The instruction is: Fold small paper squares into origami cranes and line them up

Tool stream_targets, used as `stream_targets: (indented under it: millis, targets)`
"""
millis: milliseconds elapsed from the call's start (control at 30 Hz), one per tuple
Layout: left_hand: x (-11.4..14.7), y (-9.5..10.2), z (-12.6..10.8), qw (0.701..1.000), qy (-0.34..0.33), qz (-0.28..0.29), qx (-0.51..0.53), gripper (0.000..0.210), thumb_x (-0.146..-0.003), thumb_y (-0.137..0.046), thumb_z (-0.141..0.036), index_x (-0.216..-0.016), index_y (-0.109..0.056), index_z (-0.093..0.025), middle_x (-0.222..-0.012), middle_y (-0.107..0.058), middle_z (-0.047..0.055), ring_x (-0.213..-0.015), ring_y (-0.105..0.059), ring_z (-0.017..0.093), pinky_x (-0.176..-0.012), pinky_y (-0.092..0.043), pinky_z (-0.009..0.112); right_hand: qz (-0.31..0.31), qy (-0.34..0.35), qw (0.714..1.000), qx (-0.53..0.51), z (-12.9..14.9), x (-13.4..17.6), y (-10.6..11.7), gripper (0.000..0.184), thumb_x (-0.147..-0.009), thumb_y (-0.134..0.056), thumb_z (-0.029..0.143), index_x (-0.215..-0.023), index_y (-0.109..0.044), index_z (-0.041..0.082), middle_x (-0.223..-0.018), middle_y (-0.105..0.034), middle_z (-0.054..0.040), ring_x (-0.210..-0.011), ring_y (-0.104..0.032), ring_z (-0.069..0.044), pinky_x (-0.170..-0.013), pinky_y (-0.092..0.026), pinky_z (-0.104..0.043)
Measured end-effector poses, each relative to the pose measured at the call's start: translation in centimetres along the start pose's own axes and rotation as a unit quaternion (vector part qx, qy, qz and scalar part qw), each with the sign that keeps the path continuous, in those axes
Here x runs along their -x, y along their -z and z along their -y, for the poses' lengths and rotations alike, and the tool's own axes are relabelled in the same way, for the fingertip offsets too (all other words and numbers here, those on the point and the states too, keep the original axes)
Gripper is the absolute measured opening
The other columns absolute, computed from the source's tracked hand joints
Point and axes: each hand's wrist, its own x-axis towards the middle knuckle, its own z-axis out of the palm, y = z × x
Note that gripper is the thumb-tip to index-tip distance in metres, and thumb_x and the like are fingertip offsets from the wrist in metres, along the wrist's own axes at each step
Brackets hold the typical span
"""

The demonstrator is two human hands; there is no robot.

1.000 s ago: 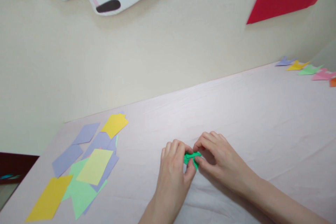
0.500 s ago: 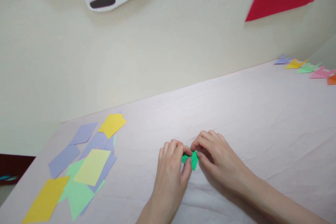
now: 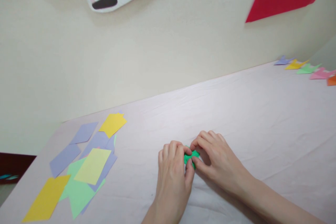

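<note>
A small piece of folded green paper [image 3: 191,156] lies between my two hands, low over the pale tablecloth [image 3: 147,129]. My left hand [image 3: 174,166] pinches its left side, with the index finger on top and the thumb at the lower edge. On the other side, my right hand [image 3: 216,154] grips the paper between thumb and fingers, its thumb pressing near the middle. Fingers from both hands cover much of the paper, so its full folded shape is hidden.
Loose paper sheets overlap at the left, among them a pale yellow sheet [image 3: 93,165], a deep yellow sheet [image 3: 47,197] and a purple sheet [image 3: 65,160]. Several folded paper figures, including a pink one [image 3: 321,74], line the far right. A wall [image 3: 157,49] borders the table's back.
My right thumb has moved left and inward over the green paper, and my left thumb has shifted slightly right. Less of the paper's lower part shows now.
</note>
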Motion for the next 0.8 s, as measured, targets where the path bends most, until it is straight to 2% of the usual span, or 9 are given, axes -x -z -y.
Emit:
stream_targets:
  millis: [300,800]
  targets:
    - [0.06,0.09,-0.17,1.000,0.003,-0.003,-0.007,0.016,-0.090,-0.042,-0.009,-0.095,-0.050,-0.022,-0.099,-0.054,0.005,-0.094,-0.047,0.024,-0.079,-0.035,0.039,0.002,0.001,1.000,0.001,0.17,-0.17,0.00,0.013,-0.077,-0.062,0.009,-0.083,-0.059,0.021,-0.085,-0.058,-0.0005,-0.083,-0.048,-0.020,-0.076,-0.031,-0.035]
    - [0.30,-0.40,-0.56,0.999,0.006,-0.016,-0.042,0.021,-0.086,-0.041,-0.005,-0.096,-0.050,-0.021,-0.099,-0.053,0.006,-0.093,-0.047,0.025,-0.080,-0.035,0.041,0.013,-0.006,1.000,0.004,0.40,-0.06,-0.03,0.011,-0.079,-0.062,0.011,-0.083,-0.059,0.021,-0.086,-0.057,-0.0005,-0.084,-0.047,-0.020,-0.076,-0.030,-0.035]
